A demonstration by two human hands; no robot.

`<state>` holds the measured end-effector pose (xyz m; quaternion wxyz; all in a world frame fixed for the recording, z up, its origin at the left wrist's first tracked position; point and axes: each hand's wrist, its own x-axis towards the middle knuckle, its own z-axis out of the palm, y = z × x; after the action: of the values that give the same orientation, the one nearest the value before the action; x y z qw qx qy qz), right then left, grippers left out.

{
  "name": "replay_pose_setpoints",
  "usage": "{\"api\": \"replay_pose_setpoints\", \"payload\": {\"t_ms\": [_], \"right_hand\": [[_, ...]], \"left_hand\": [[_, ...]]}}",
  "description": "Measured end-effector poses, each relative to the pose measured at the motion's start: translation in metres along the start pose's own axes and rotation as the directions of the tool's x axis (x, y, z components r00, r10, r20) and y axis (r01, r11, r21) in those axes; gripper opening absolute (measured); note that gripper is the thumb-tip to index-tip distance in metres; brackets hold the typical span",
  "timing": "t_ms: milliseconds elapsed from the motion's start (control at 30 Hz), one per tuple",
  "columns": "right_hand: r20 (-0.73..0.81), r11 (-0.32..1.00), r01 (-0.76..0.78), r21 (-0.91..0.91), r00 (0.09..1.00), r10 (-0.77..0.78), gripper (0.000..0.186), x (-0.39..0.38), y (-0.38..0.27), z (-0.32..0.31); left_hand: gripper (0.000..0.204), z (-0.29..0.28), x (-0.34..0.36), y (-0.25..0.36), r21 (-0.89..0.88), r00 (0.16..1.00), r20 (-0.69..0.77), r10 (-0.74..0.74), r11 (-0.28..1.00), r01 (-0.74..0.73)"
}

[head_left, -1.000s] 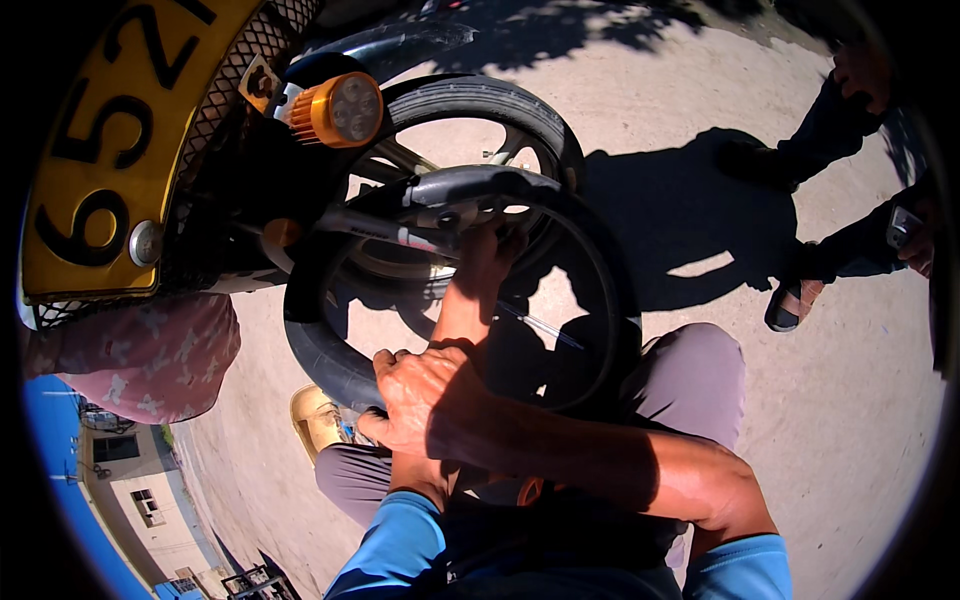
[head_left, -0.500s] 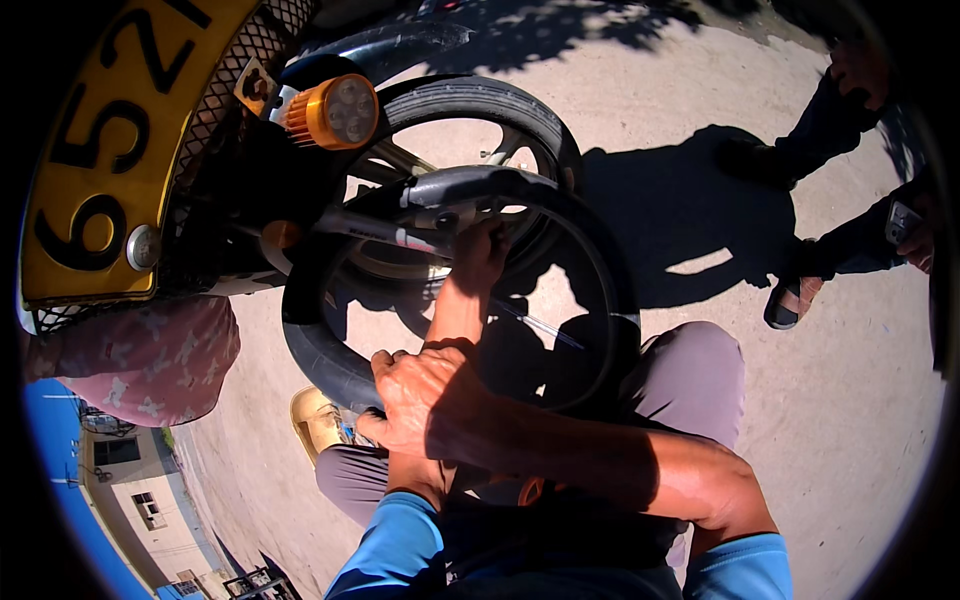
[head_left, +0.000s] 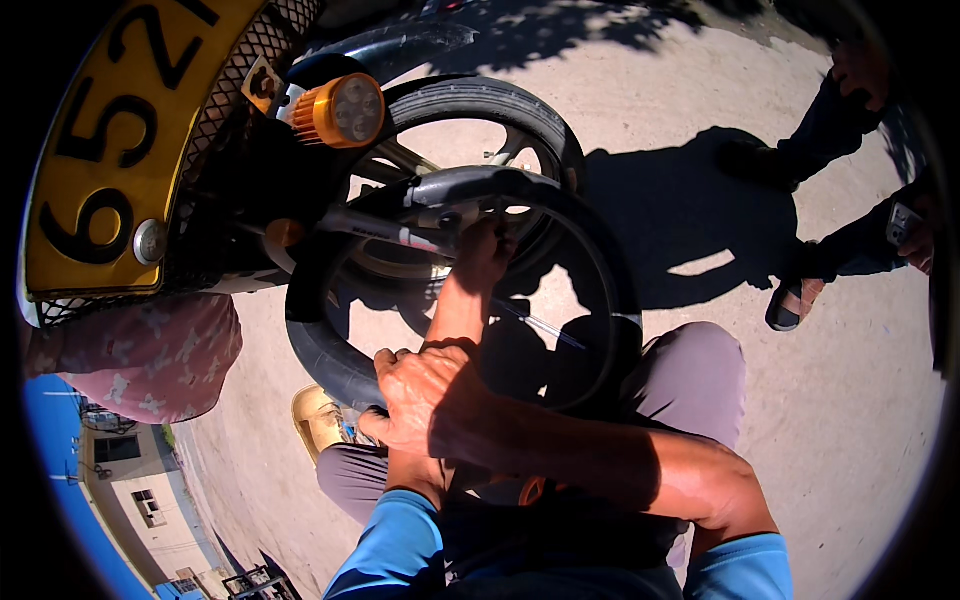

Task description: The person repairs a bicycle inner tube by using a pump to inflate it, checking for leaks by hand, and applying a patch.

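Observation:
A loose black tyre (head_left: 318, 335) stands in front of me, ringed around the end of a fork leg (head_left: 390, 230). My left arm reaches through its opening, and my left hand (head_left: 484, 246) is closed at the fork's end near the wheel hub. Shade hides what its fingers hold, if anything. Crossing over my left forearm, my right hand (head_left: 425, 395) has its fingers curled at the tyre's near left side, gripping it. Behind the loose tyre is a spoked vehicle wheel (head_left: 480, 100) with its own tyre. A thin metal rod (head_left: 545, 325) shows through the ring.
An orange lamp (head_left: 340, 110) and a yellow plate (head_left: 110, 150) on black mesh (head_left: 215, 120) fill the upper left. Pink patterned cloth (head_left: 150, 355) hangs below. A person's sandalled foot (head_left: 795, 300) and a hand with a device (head_left: 912, 240) are at the right. My knees flank the tyre.
My left hand has turned slightly and shifted a little to the right at the fork's end. The right hand keeps its place on the tyre.

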<state>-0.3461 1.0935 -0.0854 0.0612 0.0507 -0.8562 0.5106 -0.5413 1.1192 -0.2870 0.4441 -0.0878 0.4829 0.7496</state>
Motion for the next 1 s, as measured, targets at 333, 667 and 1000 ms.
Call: {"api": "replay_pose_setpoints", "payload": {"t_ms": [333,667,1000], "right_hand": [[0.063,0.999,-0.026,0.033,0.998,0.024,0.059,-0.002,0.007,-0.016],[-0.025,1.000,-0.006,0.026,1.000,0.007,0.056,-0.004,0.002,-0.012],[-0.003,0.999,0.001,0.051,1.000,-0.001,0.057,-0.002,-0.003,-0.006]], "left_hand": [[0.007,0.008,0.013,-0.021,0.070,0.982,-0.158,0.106,0.993,-0.096],[0.006,-0.047,0.050,-0.034,0.760,0.651,0.542,0.531,0.020,-0.650],[0.017,-0.064,0.044,-0.023,0.776,0.605,0.597,0.527,-0.186,-0.603]]}}
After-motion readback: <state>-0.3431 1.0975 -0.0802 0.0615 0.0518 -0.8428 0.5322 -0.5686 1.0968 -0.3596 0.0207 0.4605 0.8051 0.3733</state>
